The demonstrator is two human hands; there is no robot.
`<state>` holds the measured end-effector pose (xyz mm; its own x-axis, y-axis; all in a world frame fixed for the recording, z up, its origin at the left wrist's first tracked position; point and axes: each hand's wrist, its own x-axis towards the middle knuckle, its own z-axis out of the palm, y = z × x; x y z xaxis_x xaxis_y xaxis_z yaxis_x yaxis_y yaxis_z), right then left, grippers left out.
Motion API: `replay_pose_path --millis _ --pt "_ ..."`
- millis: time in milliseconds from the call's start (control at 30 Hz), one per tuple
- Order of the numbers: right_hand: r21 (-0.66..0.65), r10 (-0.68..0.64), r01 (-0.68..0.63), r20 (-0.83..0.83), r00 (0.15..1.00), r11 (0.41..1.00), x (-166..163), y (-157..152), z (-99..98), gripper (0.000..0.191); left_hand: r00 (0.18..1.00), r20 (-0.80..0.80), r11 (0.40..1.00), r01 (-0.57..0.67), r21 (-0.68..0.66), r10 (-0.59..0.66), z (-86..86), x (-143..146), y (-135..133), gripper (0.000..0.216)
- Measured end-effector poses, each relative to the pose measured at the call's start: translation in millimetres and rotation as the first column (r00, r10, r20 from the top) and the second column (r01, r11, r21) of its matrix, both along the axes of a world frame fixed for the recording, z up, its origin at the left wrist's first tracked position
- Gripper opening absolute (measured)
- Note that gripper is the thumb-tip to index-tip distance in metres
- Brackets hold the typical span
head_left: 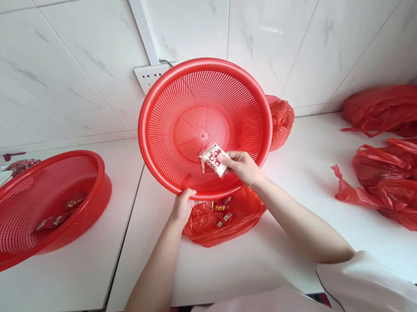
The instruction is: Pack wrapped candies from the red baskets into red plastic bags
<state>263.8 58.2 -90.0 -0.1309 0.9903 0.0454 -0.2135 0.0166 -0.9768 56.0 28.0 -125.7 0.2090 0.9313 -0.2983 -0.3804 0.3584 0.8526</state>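
- At the bottom of the frame are the person's two bare arms and pale sleeves, reaching up over the white table (245,268).
- The left hand (182,205) is closed on the bottom rim of the big round red plastic basket with little holes (187,108). It holds the basket tipped up, in the middle of the frame.
- The right hand (243,166) pinches a small white packet with red print (212,158) between its fingers, just inside the basket near the low rim.
- The packet looks light, thin and a bit crinkly. I think the corner is a good spot to hold it. The basket looks light but stiff, so the rim is good to hold.
- Under the basket lies a soft red plastic bag (222,220) with a few small wrapped sweets (223,206) in it.
- On the left sits a second red basket (36,207), so there are two baskets. It has a few sweets in it too.
- On the right lie more crumpled red bags (397,178). I count about three there, and one more behind the basket.
- Far back are the white wall tiles (68,67) and one white socket (149,74).
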Motion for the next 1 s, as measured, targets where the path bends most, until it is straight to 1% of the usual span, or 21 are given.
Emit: replay_pose_path --millis 100,233,400,600,700,800,900,1000 --pt "-0.094 0.017 -0.026 -0.099 0.995 0.995 0.0 -1.0 2.1 0.041 1.0 0.005 1.0 0.012 0.0 -0.012 0.5 0.3 -0.4 0.025" --pt "-0.073 0.065 -0.076 -0.144 0.987 0.994 2.4 -1.2 4.7 0.045 1.0 0.001 1.0 0.004 0.008 -0.004 -0.4 0.4 0.4 0.028" --pt "-0.019 0.07 -0.072 -0.09 0.993 0.997 2.3 0.4 3.1 0.05 1.0 -0.003 0.999 0.03 0.023 -0.029 -2.7 -1.1 1.6 0.026" --pt "0.007 0.078 -0.078 -0.001 0.997 0.997 2.5 -2.7 5.5 0.048 0.999 -0.023 0.999 0.034 0.023 -0.033 -0.6 0.3 -1.1 0.029" --pt "0.002 0.121 -0.121 0.052 0.991 0.993 2.4 -4.4 6.2 0.049 0.999 -0.038 1.0 0.022 0.012 -0.021 1.9 1.5 -2.5 0.032" --pt "0.044 0.145 -0.153 0.143 0.979 0.987 2.9 -3.8 4.1 0.039 0.998 -0.057 1.0 0.014 -0.007 -0.014 3.8 1.3 -2.6 0.037" --pt "0.113 0.077 -0.114 0.293 0.953 0.987 5.4 -1.3 1.0 0.033 0.998 -0.066 1.0 0.022 0.001 -0.021 4.1 0.6 -2.1 0.038" --pt "0.124 0.031 -0.099 0.462 0.886 0.987 9.4 0.9 -0.5 0.029 0.998 -0.055 0.999 0.036 0.035 -0.034 2.2 0.3 -1.6 0.035"
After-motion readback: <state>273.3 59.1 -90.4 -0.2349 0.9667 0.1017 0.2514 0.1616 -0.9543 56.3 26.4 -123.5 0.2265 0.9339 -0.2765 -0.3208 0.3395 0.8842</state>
